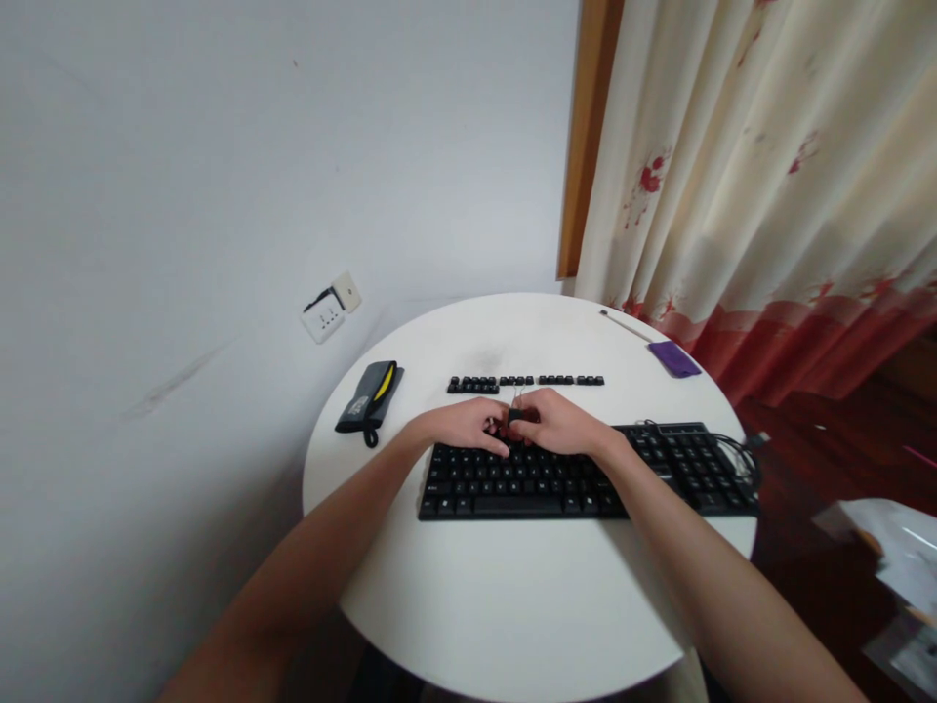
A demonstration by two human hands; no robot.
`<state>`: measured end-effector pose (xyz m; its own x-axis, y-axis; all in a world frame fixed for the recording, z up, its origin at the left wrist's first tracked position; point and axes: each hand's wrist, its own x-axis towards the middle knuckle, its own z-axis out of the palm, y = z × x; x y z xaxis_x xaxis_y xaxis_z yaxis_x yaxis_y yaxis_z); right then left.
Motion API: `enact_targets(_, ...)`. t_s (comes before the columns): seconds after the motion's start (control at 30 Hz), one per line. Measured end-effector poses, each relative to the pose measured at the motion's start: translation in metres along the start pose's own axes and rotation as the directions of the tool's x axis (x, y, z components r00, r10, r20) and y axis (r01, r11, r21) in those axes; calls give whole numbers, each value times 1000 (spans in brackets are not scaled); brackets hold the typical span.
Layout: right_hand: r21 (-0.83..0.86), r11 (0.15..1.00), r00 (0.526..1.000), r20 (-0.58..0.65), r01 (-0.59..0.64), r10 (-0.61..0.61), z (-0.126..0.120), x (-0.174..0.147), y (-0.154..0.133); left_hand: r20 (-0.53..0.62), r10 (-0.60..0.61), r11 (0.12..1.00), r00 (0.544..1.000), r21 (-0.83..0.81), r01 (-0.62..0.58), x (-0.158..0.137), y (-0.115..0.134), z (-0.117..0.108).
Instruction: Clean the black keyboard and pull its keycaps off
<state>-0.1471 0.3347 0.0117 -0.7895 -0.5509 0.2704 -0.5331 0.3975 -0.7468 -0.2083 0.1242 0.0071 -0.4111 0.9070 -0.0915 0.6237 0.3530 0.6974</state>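
Observation:
A black keyboard (pixel 538 488) lies across the table in front of me, its upper left part hidden under my hands. My right hand (pixel 560 420) is closed around a small dark tool, which looks like a wire keycap puller (pixel 514 416), with thin wire loops pointing away from me. My left hand (pixel 468 424) rests at the keyboard's upper left, thumb stretched apart from the curved fingers, and its fingertips come close to the puller. Just beyond both hands, loose black keycaps (pixel 474 388) are lined up in rows on the tabletop.
On the round white table (pixel 505 596) a grey pouch (pixel 370 395) with a yellow inside lies at left. A thin brush (pixel 626 324) and a purple cloth (pixel 674 358) lie at back right. Coiled cable (pixel 736 459) sits on the keyboard's right end. Wall and curtain border the table.

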Motion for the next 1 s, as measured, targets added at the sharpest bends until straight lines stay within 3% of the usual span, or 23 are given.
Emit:
enact_targets(0.23, 238, 957, 986, 2, -164, 168, 6, 5, 8, -10, -22, 999, 1000, 28, 23, 1, 5, 1)
enact_targets(0.37, 229, 962, 986, -38, -147, 159, 8, 7, 11, -27, 9, 999, 1000, 47, -8, 1, 10, 1)
enact_targets(0.47, 102, 989, 968, -212, -112, 131, 7, 9, 11, -199, 40, 989, 979, 149, -10, 2, 14, 1)
enact_targets(0.53, 85, 986, 933, -320, -145, 165, 6, 10, 11, -341, 52, 983, 939, 182, 12, 5, 16, 2)
enact_targets(0.7, 301, 923, 865, -364, -242, 346, 7, 14, 16, -568, 40, 996, 822, 93, 16, 13, 11, 12)
enact_targets(0.87, 397, 881, 826, -383, -256, 413, 10, 18, 22, -553, 164, 962, 817, 273, -8, 15, 5, 15)
enact_targets(1.0, 279, 930, 807, -476, -240, 351, 10, 18, 25, -483, 285, 883, 828, 469, -31, 15, 3, 12)
